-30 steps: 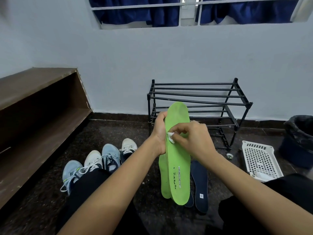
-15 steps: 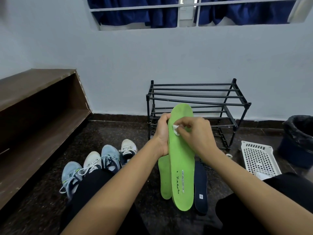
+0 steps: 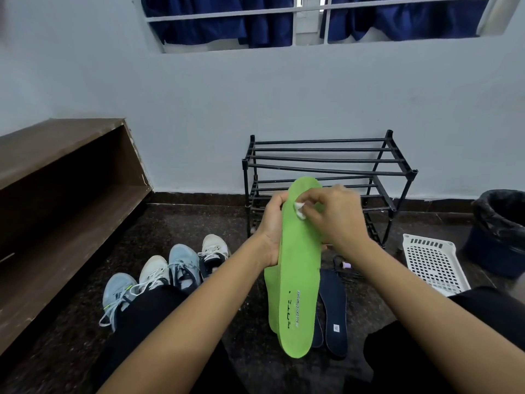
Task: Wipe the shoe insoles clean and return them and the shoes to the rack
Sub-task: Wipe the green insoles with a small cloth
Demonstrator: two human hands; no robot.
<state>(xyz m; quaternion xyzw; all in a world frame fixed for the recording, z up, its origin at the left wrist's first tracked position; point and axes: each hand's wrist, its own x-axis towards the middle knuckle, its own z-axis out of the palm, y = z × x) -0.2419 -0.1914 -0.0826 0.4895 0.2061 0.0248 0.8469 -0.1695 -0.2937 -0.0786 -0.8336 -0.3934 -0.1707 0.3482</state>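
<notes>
rear green insole (image 3: 270,294) mostly hidden; bin (image 3: 501,231) cropped

Soft, even daylight filling room, entering through window (image 3: 309,24) at top, dark blue curtains (image 3: 213,27) blocking most of it. Pale wall (image 3: 284,103) reading bright. Dark floor (image 3: 184,223) and recess under bench (image 3: 56,194) sinking into dim shadow. Shadows staying faint, edges diffuse. Right hand (image 3: 338,214) smearing slightly with motion blur. Wide-angle lens bowing straight lines near edges. Bin (image 3: 500,231) at right edge softening.
</notes>
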